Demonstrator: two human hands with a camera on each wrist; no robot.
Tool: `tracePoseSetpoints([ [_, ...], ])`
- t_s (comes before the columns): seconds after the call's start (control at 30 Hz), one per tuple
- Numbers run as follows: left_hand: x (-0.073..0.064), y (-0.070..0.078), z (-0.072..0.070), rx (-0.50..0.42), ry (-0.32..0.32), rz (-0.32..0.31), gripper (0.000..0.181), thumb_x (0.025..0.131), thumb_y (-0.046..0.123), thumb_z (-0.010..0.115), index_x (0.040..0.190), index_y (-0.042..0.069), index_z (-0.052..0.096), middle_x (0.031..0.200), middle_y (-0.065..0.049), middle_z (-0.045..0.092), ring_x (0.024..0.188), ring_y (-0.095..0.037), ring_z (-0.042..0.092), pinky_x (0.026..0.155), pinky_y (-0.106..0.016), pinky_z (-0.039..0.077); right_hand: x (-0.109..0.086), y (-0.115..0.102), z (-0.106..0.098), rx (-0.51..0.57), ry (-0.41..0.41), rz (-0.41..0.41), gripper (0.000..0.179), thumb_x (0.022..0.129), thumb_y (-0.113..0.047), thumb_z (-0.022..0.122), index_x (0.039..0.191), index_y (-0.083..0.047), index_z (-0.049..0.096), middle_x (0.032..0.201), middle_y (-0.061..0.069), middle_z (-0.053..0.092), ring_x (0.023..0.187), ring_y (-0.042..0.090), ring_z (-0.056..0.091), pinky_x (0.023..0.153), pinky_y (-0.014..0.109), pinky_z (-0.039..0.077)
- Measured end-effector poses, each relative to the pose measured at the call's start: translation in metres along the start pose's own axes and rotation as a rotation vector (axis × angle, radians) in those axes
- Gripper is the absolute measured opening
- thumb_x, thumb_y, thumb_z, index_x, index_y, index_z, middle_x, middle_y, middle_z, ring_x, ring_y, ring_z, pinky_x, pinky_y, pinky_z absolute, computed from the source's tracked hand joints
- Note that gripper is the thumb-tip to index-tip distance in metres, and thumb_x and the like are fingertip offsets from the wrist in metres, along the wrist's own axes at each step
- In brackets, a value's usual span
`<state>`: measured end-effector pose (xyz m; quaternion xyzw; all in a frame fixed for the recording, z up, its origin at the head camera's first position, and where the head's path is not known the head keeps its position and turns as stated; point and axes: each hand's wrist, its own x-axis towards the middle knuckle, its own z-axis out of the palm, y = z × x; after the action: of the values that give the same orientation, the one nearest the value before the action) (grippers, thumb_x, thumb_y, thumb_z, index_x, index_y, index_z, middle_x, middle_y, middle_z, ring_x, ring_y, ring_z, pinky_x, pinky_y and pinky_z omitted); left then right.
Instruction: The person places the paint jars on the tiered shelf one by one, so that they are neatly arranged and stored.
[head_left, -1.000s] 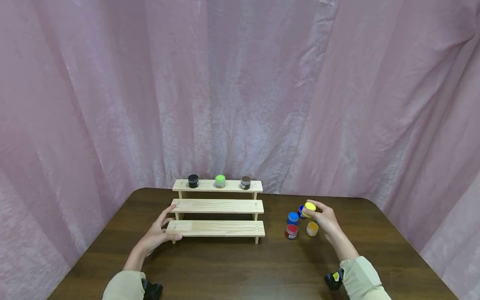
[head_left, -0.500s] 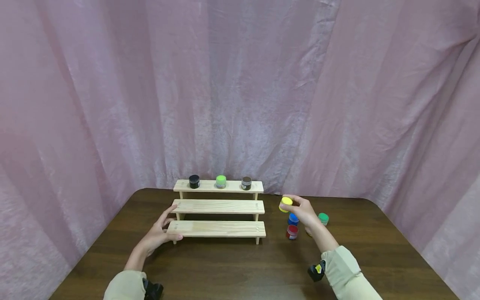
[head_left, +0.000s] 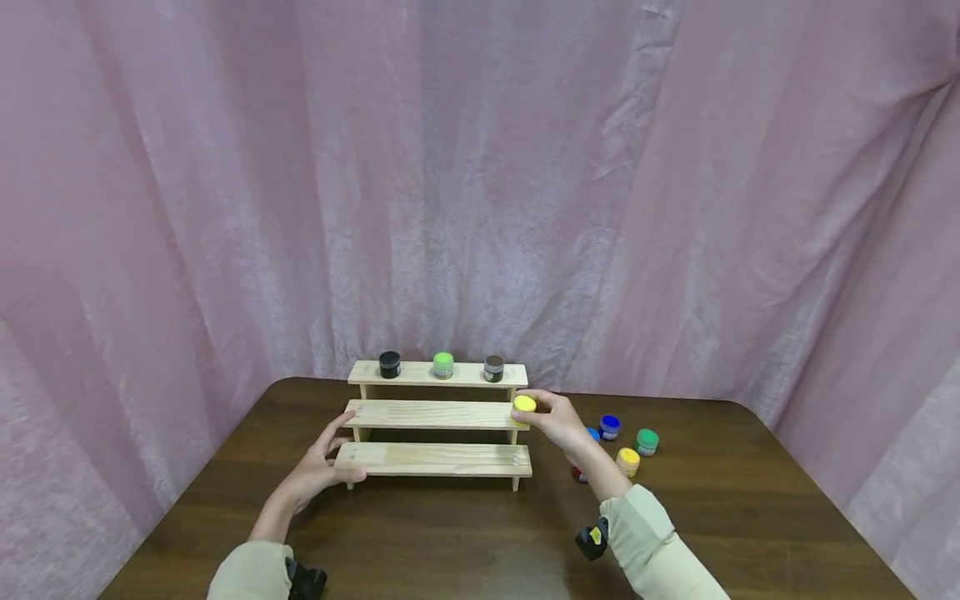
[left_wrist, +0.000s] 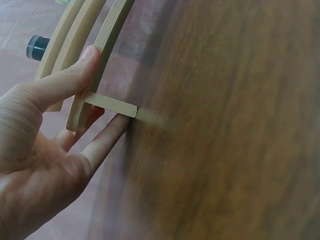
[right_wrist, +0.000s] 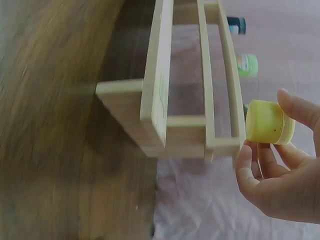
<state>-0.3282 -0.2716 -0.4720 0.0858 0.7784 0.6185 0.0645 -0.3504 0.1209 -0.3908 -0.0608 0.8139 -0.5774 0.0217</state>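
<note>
A three-tier wooden display rack (head_left: 432, 457) stands on the table. My left hand (head_left: 309, 473) grips its left end, the thumb on the front of the lowest tier and fingers behind by the leg, as the left wrist view shows. At the rack's right side my right hand (head_left: 561, 425) pinches a small yellow paint jar (right_wrist: 265, 122) between thumb and fingers. In the head view this jar overlaps the right end of the middle tier. A black jar (head_left: 389, 364), a light green jar (head_left: 443, 365) and a brown jar (head_left: 493, 368) stand spaced along the top tier.
Right of the rack, a dark blue jar (head_left: 610, 427), a green jar (head_left: 647, 442) and an orange-yellow jar (head_left: 627, 462) stand on the brown table (head_left: 465, 542). My right forearm partly hides a blue jar and a red jar. A pink curtain (head_left: 480, 183) hangs behind.
My right hand has carried the yellow jar leftward from over the group of jars to the rack's middle tier. My left hand has kept its grip on the rack.
</note>
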Motion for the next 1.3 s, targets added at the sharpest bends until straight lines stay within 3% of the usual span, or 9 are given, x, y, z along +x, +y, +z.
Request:
tracePoseSetpoints([
  [0.33,0.0,0.0,-0.001,0.016,0.0,0.001,0.109,0.076,0.001,0.08,0.157,0.021,0.009,0.146,-0.034,0.028,0.11,-0.036,0.058,0.082,-0.034,0.05,0.014,-0.015,0.035,0.007,-0.105,-0.063,0.046,0.088,-0.014,0.071,0.13,0.0,0.06,0.126,0.017,0.062,0.1,0.017,0.062,0.087,0.033,0.053],
  [0.6,0.001,-0.003,-0.002,-0.006,-0.003,0.018,0.108,0.076,0.002,0.08,0.157,0.022,0.012,0.147,-0.035,0.028,0.109,-0.034,0.058,0.078,-0.033,0.052,0.026,-0.031,0.072,-0.009,-0.109,-0.13,0.042,0.085,-0.01,0.074,0.124,0.001,0.064,0.112,0.016,0.066,0.091,0.014,0.06,0.08,0.03,0.052],
  [1.0,0.002,-0.005,0.001,-0.004,0.016,0.017,0.108,0.075,0.001,0.081,0.156,0.022,0.014,0.146,-0.035,0.03,0.108,-0.034,0.059,0.078,-0.032,0.052,0.041,-0.062,0.124,-0.085,-0.236,-0.225,0.048,0.084,-0.011,0.076,0.13,-0.005,0.062,0.12,0.016,0.067,0.099,0.02,0.064,0.082,0.025,0.051],
  [1.3,0.002,-0.004,0.0,-0.02,-0.006,0.017,0.107,0.077,0.002,0.08,0.157,0.023,0.012,0.147,-0.035,0.029,0.107,-0.032,0.06,0.077,-0.034,0.053,0.06,-0.071,0.158,-0.112,-0.254,-0.24,0.049,0.084,-0.007,0.075,0.13,-0.001,0.061,0.124,0.018,0.067,0.112,0.029,0.064,0.09,0.031,0.052],
])
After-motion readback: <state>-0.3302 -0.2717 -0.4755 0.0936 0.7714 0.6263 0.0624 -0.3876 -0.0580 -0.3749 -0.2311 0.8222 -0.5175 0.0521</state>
